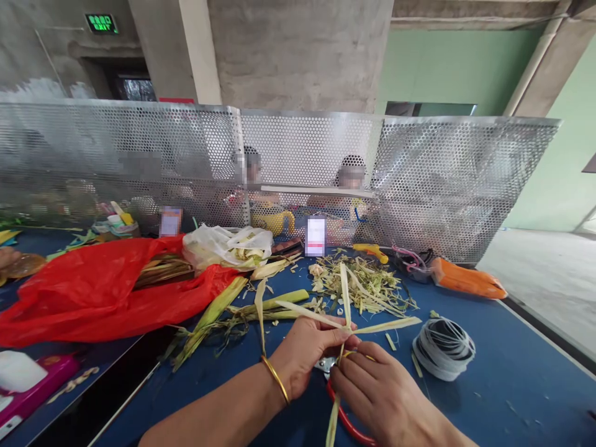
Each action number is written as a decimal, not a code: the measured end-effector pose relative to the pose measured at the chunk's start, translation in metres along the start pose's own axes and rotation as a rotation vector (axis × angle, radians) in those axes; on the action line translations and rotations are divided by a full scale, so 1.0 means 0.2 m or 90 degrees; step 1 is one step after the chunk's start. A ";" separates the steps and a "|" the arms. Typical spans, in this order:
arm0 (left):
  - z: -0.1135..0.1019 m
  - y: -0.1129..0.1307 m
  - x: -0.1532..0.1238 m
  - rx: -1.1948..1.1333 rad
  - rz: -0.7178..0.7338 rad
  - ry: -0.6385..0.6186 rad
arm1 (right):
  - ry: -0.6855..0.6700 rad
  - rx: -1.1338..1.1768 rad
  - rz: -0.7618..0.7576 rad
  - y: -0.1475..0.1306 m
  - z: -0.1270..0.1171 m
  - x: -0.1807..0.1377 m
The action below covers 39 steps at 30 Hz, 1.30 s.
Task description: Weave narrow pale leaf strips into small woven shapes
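My left hand [305, 351], with a gold bangle on the wrist, pinches pale crossed leaf strips [347, 316] at their crossing. My right hand [377, 388] is closed on the lower part of the same strips, fingers curled against the left hand. Red-handled scissors [347, 422] lie under my hands, mostly hidden. One strip hangs down below my hands, others stick up and out to the sides.
A coil of grey band [442, 347] lies right of my hands. Leaf scraps [367, 282], green stalks [233, 310], a red plastic bag [93, 288], a white bag [228, 245] and an orange tool [465, 279] rest on the blue table [512, 385]. A perforated metal screen [442, 180] stands behind, people beyond it.
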<state>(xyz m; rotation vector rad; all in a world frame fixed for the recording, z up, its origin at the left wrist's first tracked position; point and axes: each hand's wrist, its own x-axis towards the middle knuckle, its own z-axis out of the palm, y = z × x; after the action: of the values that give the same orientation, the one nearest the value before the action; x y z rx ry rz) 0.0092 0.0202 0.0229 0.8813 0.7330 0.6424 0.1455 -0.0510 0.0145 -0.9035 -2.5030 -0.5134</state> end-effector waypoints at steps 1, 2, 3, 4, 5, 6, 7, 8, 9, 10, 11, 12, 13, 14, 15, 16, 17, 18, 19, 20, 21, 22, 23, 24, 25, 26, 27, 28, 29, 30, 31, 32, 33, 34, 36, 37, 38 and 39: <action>0.00 0.00 0.00 0.003 0.006 0.003 | 0.005 0.007 -0.003 0.00 0.00 0.00; 0.01 -0.01 0.00 0.005 0.014 0.007 | 0.008 0.015 -0.005 -0.01 0.00 0.00; 0.01 -0.01 0.00 0.007 0.020 0.011 | 0.009 0.018 -0.005 -0.01 0.00 0.01; 0.01 -0.01 0.00 0.009 0.025 0.011 | 0.008 0.017 -0.006 -0.01 0.00 0.01; 0.00 -0.01 0.00 0.011 0.028 0.006 | 0.009 0.011 -0.008 -0.01 -0.01 0.01; 0.00 0.00 0.01 0.013 0.028 -0.001 | 0.012 0.000 -0.010 -0.01 -0.01 0.01; 0.00 0.00 0.01 0.016 0.027 -0.006 | 0.018 -0.013 -0.014 0.00 -0.02 0.01; -0.01 0.01 0.01 0.021 0.027 -0.005 | 0.031 -0.030 -0.018 0.01 -0.03 0.00; -0.02 0.02 0.01 0.026 0.028 -0.002 | 0.052 -0.053 -0.012 0.02 -0.04 0.00; -0.02 0.03 0.01 0.031 0.030 0.001 | 0.075 -0.080 0.012 0.04 -0.04 -0.01; -0.03 0.04 0.01 0.038 0.031 0.004 | 0.099 -0.113 0.056 0.06 -0.05 -0.01; -0.03 0.05 0.01 0.043 0.031 0.004 | 0.120 -0.147 0.113 0.09 -0.05 -0.02; -0.03 0.06 0.01 0.045 0.027 0.004 | 0.131 -0.176 0.175 0.11 -0.05 -0.03; -0.03 0.06 0.01 0.048 0.022 0.005 | 0.128 -0.193 0.231 0.12 -0.05 -0.03; -0.03 0.05 0.01 0.052 0.019 0.007 | 0.109 -0.196 0.270 0.14 -0.04 -0.04; -0.03 0.05 0.01 0.060 0.019 0.013 | 0.083 -0.189 0.288 0.15 -0.03 -0.04; -0.03 0.04 0.01 0.071 0.022 0.019 | 0.056 -0.175 0.290 0.15 -0.02 -0.04; -0.03 0.03 0.02 0.084 0.029 0.022 | 0.031 -0.162 0.285 0.15 -0.02 -0.04; -0.03 0.03 0.02 0.098 0.036 0.028 | 0.015 -0.153 0.277 0.15 -0.01 -0.05; -0.03 0.02 0.02 0.109 0.044 0.035 | 0.007 -0.148 0.271 0.15 -0.01 -0.05; -0.03 0.03 0.02 0.118 0.050 0.042 | 0.008 -0.146 0.266 0.14 -0.01 -0.05; -0.02 0.03 0.02 0.124 0.054 0.047 | 0.013 -0.144 0.265 0.14 -0.02 -0.05; -0.03 0.04 0.02 0.129 0.057 0.049 | 0.020 -0.142 0.268 0.13 -0.03 -0.05; -0.03 0.05 0.02 0.134 0.058 0.049 | 0.027 -0.134 0.274 0.13 -0.04 -0.05; -0.03 0.05 0.02 0.140 0.058 0.048 | 0.031 -0.119 0.284 0.13 -0.05 -0.05; -0.03 0.06 0.02 0.145 0.052 0.046 | 0.026 -0.091 0.300 0.13 -0.06 -0.04; -0.04 0.07 0.02 0.149 0.042 0.044 | 0.008 -0.045 0.320 0.14 -0.07 -0.04; -0.04 0.08 0.02 0.151 0.032 0.044 | -0.022 0.020 0.348 0.15 -0.08 -0.03; -0.05 0.08 0.02 0.151 0.021 0.042 | -0.057 0.104 0.384 0.16 -0.09 -0.03; -0.05 0.08 0.02 0.151 0.012 0.035 | -0.089 0.202 0.428 0.17 -0.09 -0.03; -0.06 0.09 0.02 0.148 0.005 0.023 | -0.110 0.302 0.478 0.19 -0.10 -0.03; -0.06 0.09 0.02 0.145 0.000 0.009 | -0.113 0.396 0.529 0.20 -0.10 -0.02; -0.06 0.09 0.02 0.142 -0.004 -0.008 | -0.099 0.479 0.578 0.22 -0.10 -0.02; -0.06 0.09 0.02 0.141 -0.008 -0.024 | -0.076 0.552 0.619 0.23 -0.10 -0.02; -0.06 0.08 0.01 0.143 -0.019 -0.050 | -0.029 0.669 0.672 0.24 -0.10 -0.01; -0.05 0.08 0.01 0.147 -0.023 -0.058 | -0.011 0.721 0.687 0.23 -0.09 -0.01; -0.05 0.07 0.01 0.155 -0.026 -0.064 | 0.006 0.771 0.701 0.23 -0.08 -0.01; -0.04 0.07 0.00 0.166 -0.025 -0.070 | 0.024 0.819 0.717 0.22 -0.07 -0.01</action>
<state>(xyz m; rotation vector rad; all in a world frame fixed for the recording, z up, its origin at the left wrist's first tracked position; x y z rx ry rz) 0.0002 0.0308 0.0302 1.1289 0.7432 0.4653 0.1795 -0.0267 0.0337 -1.3398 -1.3247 1.2251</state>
